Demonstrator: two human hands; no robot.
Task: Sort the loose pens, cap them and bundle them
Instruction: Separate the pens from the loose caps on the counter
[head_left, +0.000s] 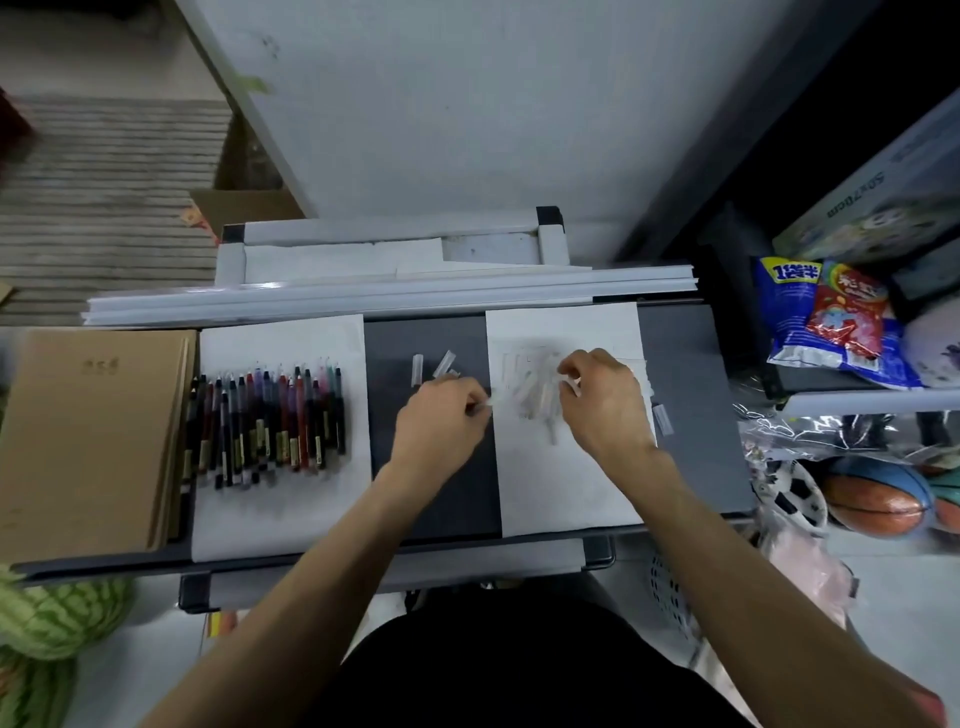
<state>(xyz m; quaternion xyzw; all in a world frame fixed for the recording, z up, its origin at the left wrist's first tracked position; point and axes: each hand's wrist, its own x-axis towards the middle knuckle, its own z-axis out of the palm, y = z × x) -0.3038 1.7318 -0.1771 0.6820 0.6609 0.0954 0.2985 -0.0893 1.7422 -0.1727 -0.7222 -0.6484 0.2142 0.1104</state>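
My left hand hangs over the dark grey tabletop between two sheets. Its fingers are curled, with thumb and forefinger pinched on a small clear plastic cap right at the left edge of the right-hand white paper sheet. My right hand is over that sheet, fingers bent down into the pile of clear caps heaped near its middle. Thumb and forefinger are closed on a second cap, though blur hides the finer detail of that grip.

The row of loose coloured pens lies on the left-hand white paper sheet, well apart from both my hands. The black, red, purple and pink barrels lie side by side and touching, bare tips pointing away from me. Two stray clear caps sit on the bare table between the sheets, just beyond my left hand. One more lone clear cap lies just off the right sheet's right edge.

A stack of brown kraft notebooks rests at the table's left end, beside the pen sheet. Long white strips run along the far edge. Striped green watermelons sit low to my left. Blue and red snack bags and an orange basketball are off to the right.
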